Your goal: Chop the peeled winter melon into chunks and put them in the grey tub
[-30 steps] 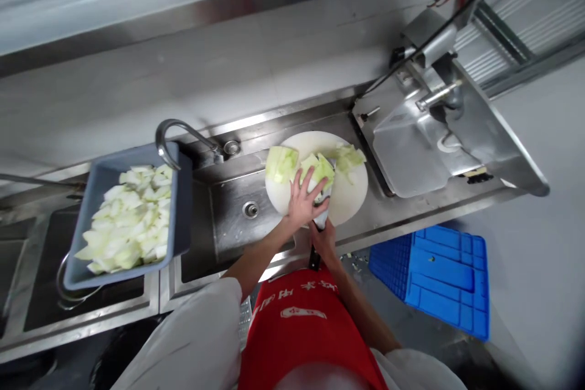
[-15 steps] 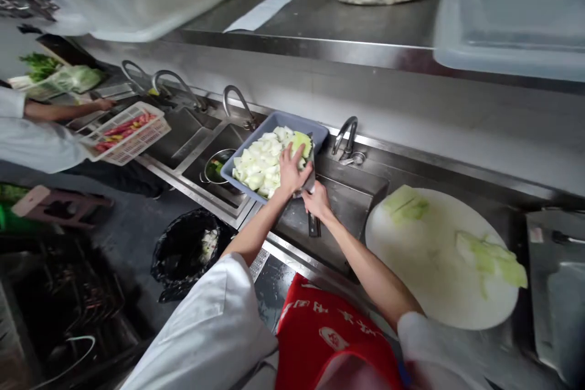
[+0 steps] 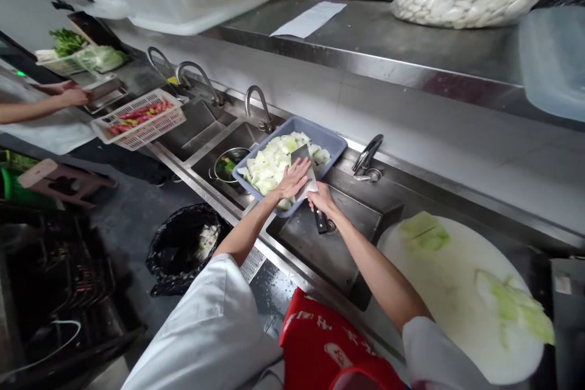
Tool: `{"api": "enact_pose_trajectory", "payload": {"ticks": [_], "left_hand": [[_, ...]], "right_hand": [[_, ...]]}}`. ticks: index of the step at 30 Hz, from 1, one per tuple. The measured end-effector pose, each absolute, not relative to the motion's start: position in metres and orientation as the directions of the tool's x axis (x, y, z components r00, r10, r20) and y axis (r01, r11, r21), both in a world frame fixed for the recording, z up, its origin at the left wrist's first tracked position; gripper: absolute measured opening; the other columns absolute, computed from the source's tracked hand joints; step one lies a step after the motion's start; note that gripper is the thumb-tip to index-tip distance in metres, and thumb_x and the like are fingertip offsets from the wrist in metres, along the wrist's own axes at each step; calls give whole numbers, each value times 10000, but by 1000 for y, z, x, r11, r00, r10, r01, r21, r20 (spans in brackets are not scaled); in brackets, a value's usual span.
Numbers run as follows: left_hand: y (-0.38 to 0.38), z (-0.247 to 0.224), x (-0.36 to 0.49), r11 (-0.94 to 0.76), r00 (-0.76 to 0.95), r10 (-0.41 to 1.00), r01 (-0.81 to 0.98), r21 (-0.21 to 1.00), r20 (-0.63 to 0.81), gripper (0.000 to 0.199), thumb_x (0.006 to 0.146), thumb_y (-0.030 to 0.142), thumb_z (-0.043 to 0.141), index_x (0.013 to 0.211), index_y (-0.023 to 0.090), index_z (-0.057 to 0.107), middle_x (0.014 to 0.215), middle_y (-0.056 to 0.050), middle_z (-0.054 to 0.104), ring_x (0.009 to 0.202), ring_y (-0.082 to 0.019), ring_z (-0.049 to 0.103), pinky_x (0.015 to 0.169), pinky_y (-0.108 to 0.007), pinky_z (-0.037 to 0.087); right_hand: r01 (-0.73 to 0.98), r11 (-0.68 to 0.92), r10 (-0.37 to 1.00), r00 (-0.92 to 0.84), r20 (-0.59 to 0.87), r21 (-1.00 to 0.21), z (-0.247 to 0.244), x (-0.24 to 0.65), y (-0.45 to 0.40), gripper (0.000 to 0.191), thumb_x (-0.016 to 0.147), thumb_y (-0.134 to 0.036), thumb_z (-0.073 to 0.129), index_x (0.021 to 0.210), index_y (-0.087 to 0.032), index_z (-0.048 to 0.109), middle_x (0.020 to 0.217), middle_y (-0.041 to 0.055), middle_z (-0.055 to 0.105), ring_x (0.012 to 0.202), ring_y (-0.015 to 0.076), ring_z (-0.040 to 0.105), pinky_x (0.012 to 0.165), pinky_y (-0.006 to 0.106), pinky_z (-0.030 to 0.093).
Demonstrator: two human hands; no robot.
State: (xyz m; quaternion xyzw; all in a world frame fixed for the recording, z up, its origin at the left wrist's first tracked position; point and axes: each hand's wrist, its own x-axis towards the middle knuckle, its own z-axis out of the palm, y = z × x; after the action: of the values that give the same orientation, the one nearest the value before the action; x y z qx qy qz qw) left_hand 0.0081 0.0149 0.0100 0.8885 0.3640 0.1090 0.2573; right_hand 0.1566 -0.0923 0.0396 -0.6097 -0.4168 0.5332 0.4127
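My right hand (image 3: pixel 321 198) grips a cleaver (image 3: pixel 311 184) near where the blade meets its black handle. The broad blade lies over the near right side of a blue-grey plastic tub (image 3: pixel 339 147). My left hand (image 3: pixel 293 179) rests flat against the blade with its fingers stretched out. Chopped pale green-white vegetable pieces (image 3: pixel 269 161), cabbage by their look, fill the tub. On the right, a round white cutting board (image 3: pixel 450 298) carries pale green leaf pieces (image 3: pixel 425 231) at its far edge and more leaves (image 3: pixel 516 304) at its right side.
Sink basins (image 3: pixel 329 237) with curved faucets (image 3: pixel 368 155) line the counter. A pot (image 3: pixel 230 164) of greens sits in one. Leftward, a co-worker's hands (image 3: pixel 73 96) are near a basket (image 3: pixel 146 128) of red vegetables. A black-bagged bin (image 3: pixel 183 250) stands below; a metal shelf (image 3: pixel 365 42) hangs above.
The pale green pieces held between my left hand and the blade have dropped into the tub. My left fingers now lie flat on the cleaver. The view has shifted a little.
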Motion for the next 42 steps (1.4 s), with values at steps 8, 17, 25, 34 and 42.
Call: {"api": "enact_pose_trajectory", "payload": {"ticks": [8,17,25,34,42], "left_hand": [[50,-9,-16,-173,183,981,657,734,67,644,1053,544,209,1536,158,389,1624,-158,348,1548,-276,250,1225,-603,257],[-79,-4,203,-818,655,465,60,572,596,325,1015,415,407,1061,240,677,1109,-54,718,1143,-232,633,1071,-484,494],[-317,-10,490,-845,976,-69,-168,508,207,329,927,248,452,1080,190,737,1143,-86,723,1101,-237,630,1045,-414,499],[-421,-58,592,-939,876,-285,-173,298,-389,358,897,438,634,1200,281,740,1522,-115,493,1371,-434,438,1076,-705,353],[-366,-66,525,-871,911,-380,-295,393,-161,459,980,495,526,1383,284,592,1555,-94,421,1470,-296,315,1147,-540,369]], "right_hand": [[39,-323,871,402,-281,-946,25,221,-308,302,843,-532,608,820,-245,518,426,-88,474,339,129,432,379,239,359],[-190,-676,60,949,-310,-712,18,269,-583,466,747,-709,570,626,-267,484,408,-18,504,389,166,465,420,288,375],[-467,-567,-323,884,-339,-678,0,235,-705,474,774,-709,535,586,-280,473,419,24,544,387,207,517,430,324,414],[-599,-334,-323,798,-509,-727,-22,247,-744,489,728,-745,594,605,-282,498,390,14,507,346,197,471,379,320,394],[-532,-267,33,828,-560,-803,-73,338,-712,480,718,-726,608,622,-269,499,372,-6,503,343,178,463,417,308,391]]}}
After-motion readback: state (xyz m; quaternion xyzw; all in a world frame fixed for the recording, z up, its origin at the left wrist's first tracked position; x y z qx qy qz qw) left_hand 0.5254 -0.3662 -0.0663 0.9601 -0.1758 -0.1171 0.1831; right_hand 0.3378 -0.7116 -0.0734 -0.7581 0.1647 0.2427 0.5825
